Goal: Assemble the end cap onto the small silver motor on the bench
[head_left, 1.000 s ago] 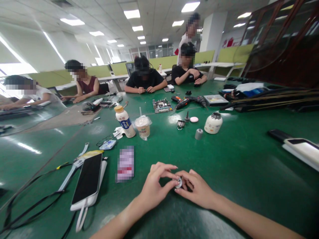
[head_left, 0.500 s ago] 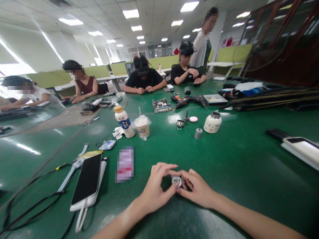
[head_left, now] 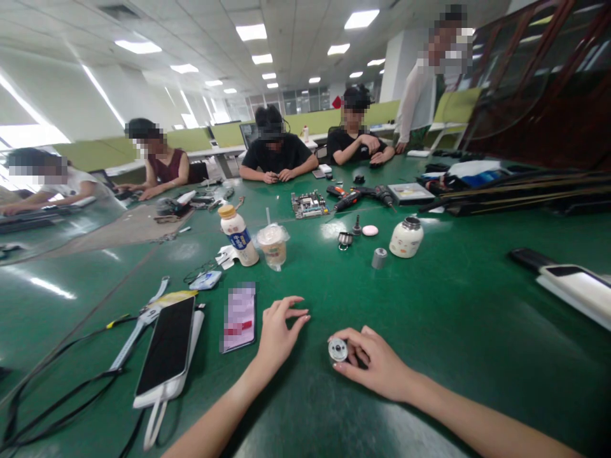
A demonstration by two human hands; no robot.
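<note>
My right hand (head_left: 375, 364) grips a small silver metal cylinder (head_left: 338, 349) between thumb and fingers. Its round face, with a dark centre, points towards me; the rest is partly hidden by the fingers. To the left, my left hand (head_left: 281, 331) is held over the green table with its fingers apart and nothing in them. A phone with a lit purple screen (head_left: 240, 317) lies just beyond that hand's left side. Farther forward, a similar grey metal cylinder (head_left: 379, 258) stands beside a white bottle (head_left: 406, 238) without its lid.
At left lie a dark-screened phone (head_left: 167, 346) on a white power bank, cables and calipers (head_left: 136, 334). A drink bottle (head_left: 238, 236) and a plastic cup (head_left: 273, 245) stand ahead. Beyond are a circuit board (head_left: 309, 203) and power drills (head_left: 363, 196). Several people sit around the table; one stands.
My left hand has let go of the metal cylinder and moved left, its fingers now apart. The right hand keeps hold of it in nearly the same spot. The standing person has shifted right.
</note>
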